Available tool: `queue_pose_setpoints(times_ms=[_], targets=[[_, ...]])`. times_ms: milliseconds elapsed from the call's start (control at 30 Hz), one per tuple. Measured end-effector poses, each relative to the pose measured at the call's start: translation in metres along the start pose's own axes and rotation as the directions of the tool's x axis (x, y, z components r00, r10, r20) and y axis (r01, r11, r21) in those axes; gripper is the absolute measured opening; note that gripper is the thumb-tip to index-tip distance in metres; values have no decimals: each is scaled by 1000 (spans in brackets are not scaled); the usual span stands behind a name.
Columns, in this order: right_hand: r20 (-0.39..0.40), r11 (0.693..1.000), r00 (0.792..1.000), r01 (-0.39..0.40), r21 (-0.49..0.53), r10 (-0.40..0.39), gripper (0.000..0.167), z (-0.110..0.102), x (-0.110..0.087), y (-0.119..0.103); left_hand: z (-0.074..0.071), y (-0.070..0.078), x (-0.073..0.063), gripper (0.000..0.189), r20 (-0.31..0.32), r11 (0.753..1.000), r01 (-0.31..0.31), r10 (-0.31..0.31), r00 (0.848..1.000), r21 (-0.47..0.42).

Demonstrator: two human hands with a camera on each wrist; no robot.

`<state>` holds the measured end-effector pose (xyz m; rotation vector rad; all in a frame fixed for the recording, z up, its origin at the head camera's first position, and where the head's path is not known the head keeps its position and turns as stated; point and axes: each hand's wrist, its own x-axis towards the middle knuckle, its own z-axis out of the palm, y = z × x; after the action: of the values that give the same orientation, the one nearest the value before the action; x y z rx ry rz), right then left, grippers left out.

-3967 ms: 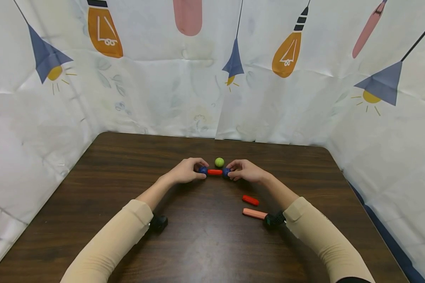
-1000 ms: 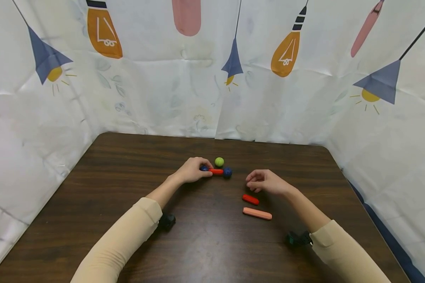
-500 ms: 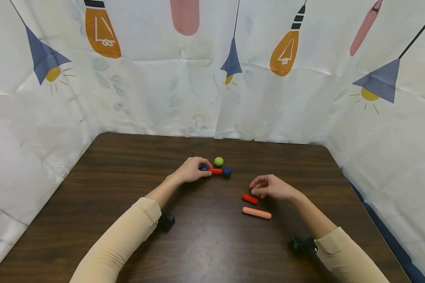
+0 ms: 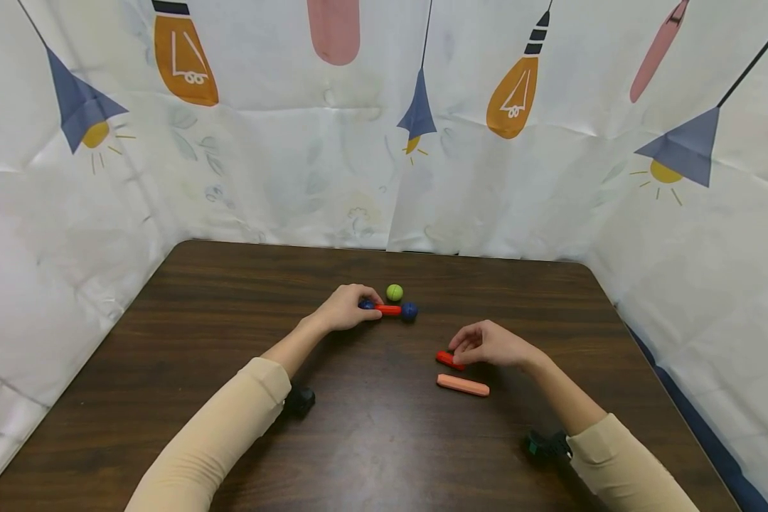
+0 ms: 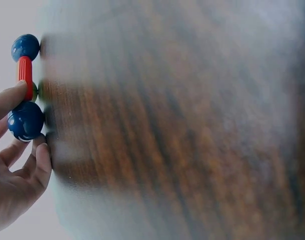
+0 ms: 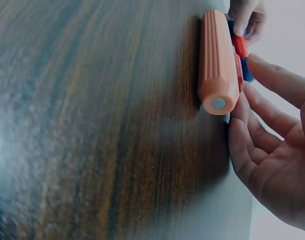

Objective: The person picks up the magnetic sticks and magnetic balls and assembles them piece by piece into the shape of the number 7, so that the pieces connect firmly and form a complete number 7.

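Gripping blue ball [image 5: 26, 121] and red rod [image 5: 24, 70] with left hand [image 4: 344, 308], right hand [image 4: 496, 345] at short red stick [image 4: 444, 358], unclear if pinching

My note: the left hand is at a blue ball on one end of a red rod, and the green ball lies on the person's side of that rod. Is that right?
Not quite: the green ball lies beyond the red rod, on its far side, as the head view shows. The left hand is at a blue ball on one end, as noted.
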<state>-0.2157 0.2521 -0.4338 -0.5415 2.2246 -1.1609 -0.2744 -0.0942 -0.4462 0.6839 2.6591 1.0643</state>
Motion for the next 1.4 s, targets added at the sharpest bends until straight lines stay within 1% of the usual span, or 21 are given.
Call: queue_pose_setpoints(times_ms=[200,333,567,833,1033,1233,1400], targets=[[-1,997,1000,8,-74,-9,29,1,1,-3,-1,0,0,18,-1,1000,-9,9,1000,1],[13,997,1000,23,-79,-22,27,2,1,-4,0,0,0,17,-1,1000,-8,8,1000,-1],[13,996,1000,15,-91,-14,21,2,0,-10,0,0,0,17,1,1000,-5,5,1000,0],[17,995,1000,19,-101,-17,20,4,6,-10,0,0,1,18,6,1000,-12,12,1000,5],[54,996,997,53,-69,-50,19,11,15,-23,-1,1,-1,18,-3,1000,-4,4,1000,8],[89,994,993,84,-67,-78,14,24,24,-36,0,0,-2,19,-2,1000,-3,3,1000,10],[119,990,986,122,-67,-113,14,34,30,-49,1,0,-1,21,-1,1000,4,-4,1000,0]])
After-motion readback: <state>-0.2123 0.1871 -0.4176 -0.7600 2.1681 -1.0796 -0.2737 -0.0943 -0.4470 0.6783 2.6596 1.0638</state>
